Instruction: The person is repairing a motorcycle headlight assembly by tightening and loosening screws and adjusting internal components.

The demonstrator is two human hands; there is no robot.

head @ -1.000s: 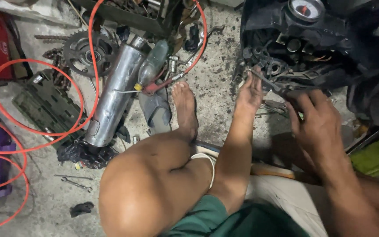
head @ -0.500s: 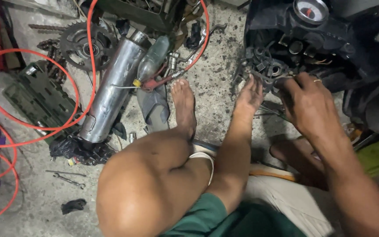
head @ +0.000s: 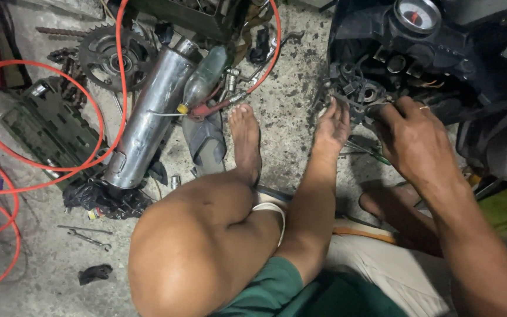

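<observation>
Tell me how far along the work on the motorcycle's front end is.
Done: the silver exhaust pipe and a sprocket lie loose on the concrete floor, and the black front housing is open, with connectors showing. In hand: the left hand and the right hand are both at the wiring cluster under the round gauge. Left: nothing looks refitted; a wrench lies unused.

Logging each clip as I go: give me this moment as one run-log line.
left hand: on wiring cluster | right hand: fingers in same cluster | dark motorcycle front | behind left hand: steel exhaust pipe, sprocket, orange hose
</observation>
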